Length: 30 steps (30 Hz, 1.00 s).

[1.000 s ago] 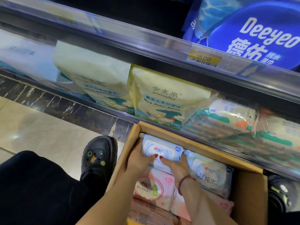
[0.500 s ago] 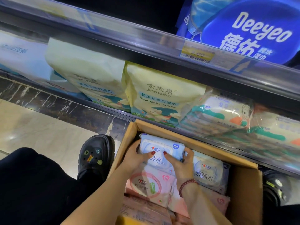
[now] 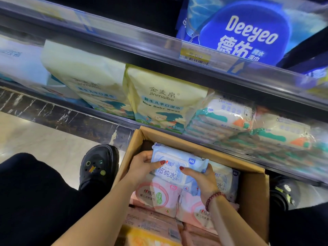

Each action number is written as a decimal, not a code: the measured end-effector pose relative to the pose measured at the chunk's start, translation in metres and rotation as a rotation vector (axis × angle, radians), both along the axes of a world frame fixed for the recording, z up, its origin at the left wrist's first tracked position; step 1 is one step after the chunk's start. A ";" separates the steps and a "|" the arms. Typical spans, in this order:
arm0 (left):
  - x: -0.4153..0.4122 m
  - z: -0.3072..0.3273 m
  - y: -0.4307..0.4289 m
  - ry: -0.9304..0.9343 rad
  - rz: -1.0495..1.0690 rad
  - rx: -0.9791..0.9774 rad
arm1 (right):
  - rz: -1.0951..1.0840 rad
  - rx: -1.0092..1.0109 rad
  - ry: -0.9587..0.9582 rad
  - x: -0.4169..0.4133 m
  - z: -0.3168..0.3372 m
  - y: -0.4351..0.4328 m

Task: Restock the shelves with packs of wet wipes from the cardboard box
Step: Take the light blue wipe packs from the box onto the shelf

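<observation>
An open cardboard box (image 3: 255,197) stands on the floor against the bottom shelf. Both hands hold one light blue pack of wet wipes (image 3: 175,162), lifted a little above the packs left in the box. My left hand (image 3: 142,166) grips its left end, thumb on top. My right hand (image 3: 200,178) grips its right end from below. A second blue pack (image 3: 225,183) lies at the box's right. Pink packs (image 3: 156,196) lie under and in front of the held pack.
The bottom shelf (image 3: 177,128) holds yellow baby-wipe bags (image 3: 165,98) and bundled small packs (image 3: 227,118) right above the box. A big blue Deeyeo pack (image 3: 248,31) sits on the shelf above. A black clog (image 3: 99,164) stands left of the box, another shoe (image 3: 284,192) at its right.
The blue pack has come up out of its place in the box's back left corner, both hands closing round its ends. The view has shifted slightly down and left.
</observation>
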<state>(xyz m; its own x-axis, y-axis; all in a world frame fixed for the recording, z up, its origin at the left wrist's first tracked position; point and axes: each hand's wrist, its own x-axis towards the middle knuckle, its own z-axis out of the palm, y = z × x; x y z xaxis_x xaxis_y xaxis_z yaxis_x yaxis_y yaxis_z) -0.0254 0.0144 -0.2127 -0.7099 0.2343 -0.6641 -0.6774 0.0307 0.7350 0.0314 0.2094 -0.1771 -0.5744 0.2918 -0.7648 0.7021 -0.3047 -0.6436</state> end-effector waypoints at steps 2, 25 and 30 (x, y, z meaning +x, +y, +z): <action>0.001 0.008 0.002 0.016 -0.008 -0.008 | -0.015 -0.013 -0.001 -0.002 0.005 0.000; -0.002 0.053 0.021 -0.221 -0.280 0.185 | -0.017 -0.227 -0.040 0.019 0.014 0.041; 0.009 0.037 0.011 -0.187 -0.139 0.103 | 0.046 0.056 0.076 0.017 0.007 0.037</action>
